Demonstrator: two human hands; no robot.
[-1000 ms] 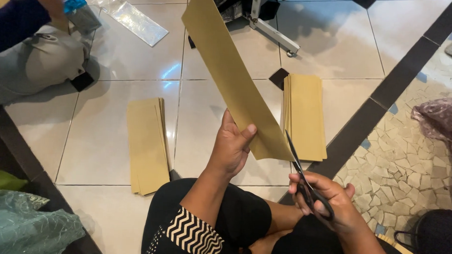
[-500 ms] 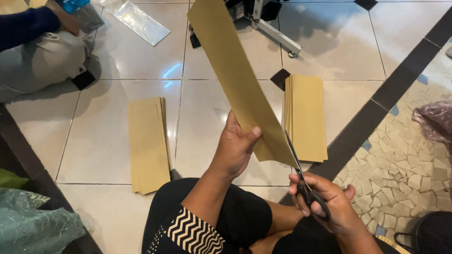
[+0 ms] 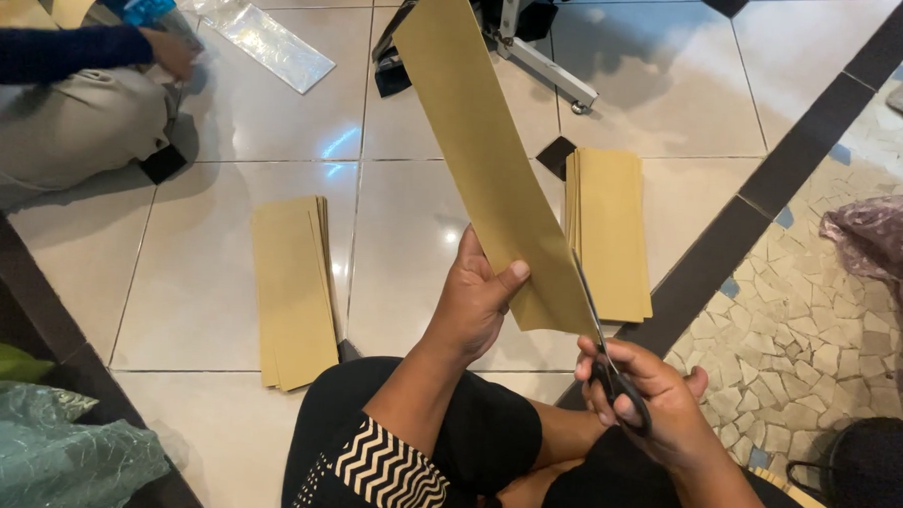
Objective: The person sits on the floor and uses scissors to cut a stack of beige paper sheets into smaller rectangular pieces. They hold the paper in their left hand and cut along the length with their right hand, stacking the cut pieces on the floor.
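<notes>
My left hand (image 3: 475,303) grips the lower end of a long mustard-yellow paper strip (image 3: 485,155), which rises tilted up and away from me. My right hand (image 3: 647,396) holds black-handled scissors (image 3: 608,350); their blades run along the strip's right edge near its bottom. Both hands hover above my crossed legs in black clothing with a zigzag-patterned hem.
Two stacks of the same yellow paper lie on the white tiled floor: one on the left (image 3: 292,289), one on the right (image 3: 607,229). Another person (image 3: 66,110) sits at the upper left, handling paper. A clear plastic sleeve (image 3: 264,42) and a metal stand (image 3: 538,62) lie farther off.
The scissors have travelled a little farther up the strip's right edge. My left hand has shifted slightly on the strip. The other person's hand has moved at the upper left.
</notes>
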